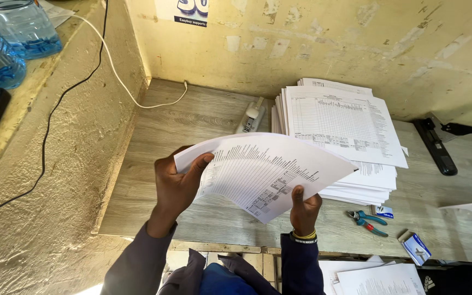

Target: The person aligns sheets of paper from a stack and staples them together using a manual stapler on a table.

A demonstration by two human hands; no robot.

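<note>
Both my hands hold a small bundle of printed sheets (263, 169) above the wooden table (192, 125). My left hand (176, 183) grips the bundle's left edge, thumb on top. My right hand (304, 207) pinches its lower right edge. The sheets bow upward in the middle and carry tables of fine print. Just behind the bundle, a tall stack of similar printed sheets (342, 131) lies on the table.
A grey stapler (251, 116) lies left of the stack. Teal-handled pliers (368, 220) and a small staple box (416, 247) sit at right, a black long-arm stapler (437, 146) beyond. Water bottles (6, 38) and cables rest on the left ledge. More papers (378, 278) lie below.
</note>
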